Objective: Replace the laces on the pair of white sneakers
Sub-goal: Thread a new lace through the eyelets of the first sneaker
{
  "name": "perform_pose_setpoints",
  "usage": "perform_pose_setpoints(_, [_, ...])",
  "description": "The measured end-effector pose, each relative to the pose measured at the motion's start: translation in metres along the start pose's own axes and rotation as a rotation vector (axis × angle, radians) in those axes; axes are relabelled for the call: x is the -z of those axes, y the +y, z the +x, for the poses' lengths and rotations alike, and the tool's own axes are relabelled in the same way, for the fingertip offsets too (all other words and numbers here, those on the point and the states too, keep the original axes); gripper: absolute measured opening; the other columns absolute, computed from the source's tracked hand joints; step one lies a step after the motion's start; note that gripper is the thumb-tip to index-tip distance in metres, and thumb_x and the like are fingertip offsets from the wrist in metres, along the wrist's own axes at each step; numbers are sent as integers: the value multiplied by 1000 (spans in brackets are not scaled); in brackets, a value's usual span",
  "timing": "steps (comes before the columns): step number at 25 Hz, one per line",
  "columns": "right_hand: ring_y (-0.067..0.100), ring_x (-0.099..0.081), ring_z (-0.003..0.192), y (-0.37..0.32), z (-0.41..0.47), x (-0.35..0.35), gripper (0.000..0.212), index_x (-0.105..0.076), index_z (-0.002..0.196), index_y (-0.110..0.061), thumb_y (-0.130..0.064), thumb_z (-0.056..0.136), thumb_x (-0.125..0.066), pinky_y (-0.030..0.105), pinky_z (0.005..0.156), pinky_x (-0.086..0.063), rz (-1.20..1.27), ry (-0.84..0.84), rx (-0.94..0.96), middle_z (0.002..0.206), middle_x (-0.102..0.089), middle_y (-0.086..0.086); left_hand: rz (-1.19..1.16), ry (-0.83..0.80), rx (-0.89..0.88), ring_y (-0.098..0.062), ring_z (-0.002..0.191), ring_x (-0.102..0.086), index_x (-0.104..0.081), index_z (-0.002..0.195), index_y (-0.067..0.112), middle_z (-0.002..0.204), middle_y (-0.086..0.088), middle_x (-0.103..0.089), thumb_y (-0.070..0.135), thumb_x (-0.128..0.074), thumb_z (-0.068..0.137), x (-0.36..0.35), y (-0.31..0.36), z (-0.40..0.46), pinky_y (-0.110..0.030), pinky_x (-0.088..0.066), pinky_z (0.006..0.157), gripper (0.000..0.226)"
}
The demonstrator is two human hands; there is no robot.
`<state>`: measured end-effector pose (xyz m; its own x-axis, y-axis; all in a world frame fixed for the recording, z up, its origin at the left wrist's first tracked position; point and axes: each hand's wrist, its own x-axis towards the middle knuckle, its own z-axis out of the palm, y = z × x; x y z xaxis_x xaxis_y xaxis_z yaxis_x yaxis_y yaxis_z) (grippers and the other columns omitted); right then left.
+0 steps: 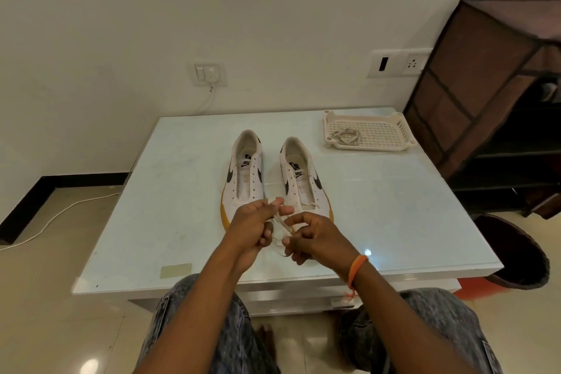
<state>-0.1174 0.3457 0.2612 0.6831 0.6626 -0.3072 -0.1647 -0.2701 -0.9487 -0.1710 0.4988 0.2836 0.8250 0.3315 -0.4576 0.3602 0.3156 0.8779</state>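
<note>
Two white sneakers with black swooshes stand side by side on the table, toes toward me. The left sneaker [246, 176] has no lace in its eyelets. The right sneaker [302, 179] has a white lace [282, 223] through its lowest eyelets only. Just in front of the toes, my left hand [253, 228] and my right hand [312, 238] both pinch that lace, which runs slack between them. The hands hide the sneakers' toes. Another bundled lace [346, 136] lies in the tray.
A cream perforated plastic tray [382, 133] sits at the table's [151, 222] back right. A brown fabric shoe rack [485, 94] stands to the right, a dark bin [516, 252] on the floor below it. A white cable [51, 218] crosses the floor at left.
</note>
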Motion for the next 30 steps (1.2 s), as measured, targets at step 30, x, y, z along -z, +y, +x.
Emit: perform_pose_setpoints(30, [12,-28,49,-6,54,88,18,-71,104,-6,-14,96,-57,23,43,-24,248,311,122,78,-63,9,742,-129,-417,-5,80,-66,-57,123,28,107,18,-62,36,-73,84,-26,25,62,-15,-49,66,42])
